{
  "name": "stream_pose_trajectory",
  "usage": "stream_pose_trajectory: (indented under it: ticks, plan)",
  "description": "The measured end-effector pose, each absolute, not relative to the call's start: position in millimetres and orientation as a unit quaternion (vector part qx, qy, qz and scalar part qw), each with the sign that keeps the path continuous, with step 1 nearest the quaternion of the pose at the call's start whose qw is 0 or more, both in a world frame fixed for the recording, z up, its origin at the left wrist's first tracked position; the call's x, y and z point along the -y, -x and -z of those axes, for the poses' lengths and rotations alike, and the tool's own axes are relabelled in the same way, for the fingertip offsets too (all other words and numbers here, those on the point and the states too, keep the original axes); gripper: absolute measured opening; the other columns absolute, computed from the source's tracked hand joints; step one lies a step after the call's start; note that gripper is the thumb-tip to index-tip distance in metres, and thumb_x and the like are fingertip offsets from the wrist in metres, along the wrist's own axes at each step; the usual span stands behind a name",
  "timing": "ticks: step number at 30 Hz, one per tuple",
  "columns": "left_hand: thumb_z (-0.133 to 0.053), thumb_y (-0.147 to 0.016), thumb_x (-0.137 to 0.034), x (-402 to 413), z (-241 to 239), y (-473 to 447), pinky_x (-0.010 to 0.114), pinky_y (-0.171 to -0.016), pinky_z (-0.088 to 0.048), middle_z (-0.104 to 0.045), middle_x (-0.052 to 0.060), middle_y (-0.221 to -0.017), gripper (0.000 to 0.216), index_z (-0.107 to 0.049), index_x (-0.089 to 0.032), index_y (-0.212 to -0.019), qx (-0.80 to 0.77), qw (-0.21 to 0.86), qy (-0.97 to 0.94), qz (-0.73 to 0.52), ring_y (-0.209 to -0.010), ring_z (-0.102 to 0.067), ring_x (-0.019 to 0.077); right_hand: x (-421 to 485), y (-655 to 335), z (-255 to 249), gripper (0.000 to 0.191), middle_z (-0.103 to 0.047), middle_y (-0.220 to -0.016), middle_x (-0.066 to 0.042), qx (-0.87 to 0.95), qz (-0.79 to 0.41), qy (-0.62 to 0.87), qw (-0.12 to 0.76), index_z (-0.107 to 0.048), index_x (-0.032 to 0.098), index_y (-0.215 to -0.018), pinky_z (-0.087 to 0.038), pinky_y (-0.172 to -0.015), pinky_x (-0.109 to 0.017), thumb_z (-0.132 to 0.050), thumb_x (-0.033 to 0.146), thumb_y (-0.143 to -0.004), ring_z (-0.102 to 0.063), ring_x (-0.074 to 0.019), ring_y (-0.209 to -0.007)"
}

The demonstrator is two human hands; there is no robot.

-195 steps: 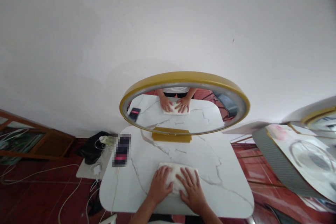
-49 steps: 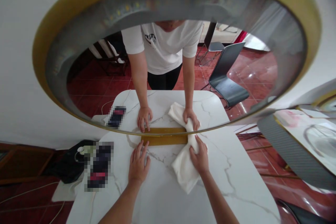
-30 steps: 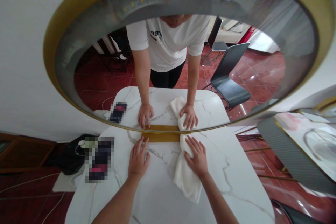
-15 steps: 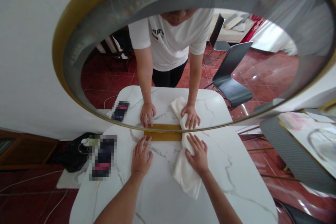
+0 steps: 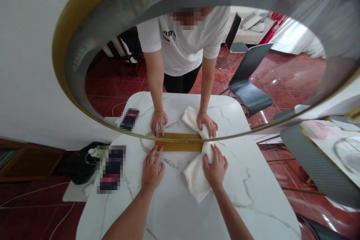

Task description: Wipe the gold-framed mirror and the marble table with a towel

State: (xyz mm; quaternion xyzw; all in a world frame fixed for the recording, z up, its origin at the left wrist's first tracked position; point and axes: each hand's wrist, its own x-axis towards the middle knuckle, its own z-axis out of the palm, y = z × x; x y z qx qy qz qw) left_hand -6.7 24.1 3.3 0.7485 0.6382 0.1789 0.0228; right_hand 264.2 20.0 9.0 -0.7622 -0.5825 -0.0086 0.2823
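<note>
My right hand [image 5: 215, 168] lies flat with fingers spread on a white cloth [image 5: 194, 178], pressing it onto the white marble table [image 5: 253, 202] near the right end of the mirror's gold base [image 5: 178, 146]. My left hand [image 5: 152, 167] rests open and flat on the bare tabletop just in front of that base. The big round gold-framed mirror [image 5: 60, 48] stands right behind both hands and reflects my arms, the cloth and the table.
A phone [image 5: 111, 169] lies at the table's left edge. A black bag and white cables [image 5: 80, 163] sit on the red floor to the left. Another mirror [image 5: 323, 161] leans at the right. A dark chair shows in the reflection.
My right hand has slid the cloth to the right along the mirror base since half a second ago. The left hand has stayed in place. The view has barely shifted.
</note>
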Motion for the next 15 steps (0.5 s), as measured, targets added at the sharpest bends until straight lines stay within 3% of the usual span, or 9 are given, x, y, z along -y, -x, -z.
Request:
stream_pose_trajectory:
  ticks: [15]
  plan:
    - [-0.047,-0.081,-0.018,-23.5,-3.3,6.3,0.040,-0.107,-0.029,-0.033,0.006,-0.145,0.061,-0.032,-0.024,-0.140,-0.636,0.019,-0.750,-0.179,-0.130,-0.034,0.0225,-20.1,-266.5,-19.7,0.060,-0.036,-0.143,-0.003,0.787,-0.020,0.581,0.209,-0.030,0.027,-0.140,-0.015,-0.108,-0.047,-0.046,0.027,-0.082,-0.028,-0.0225,-0.132]
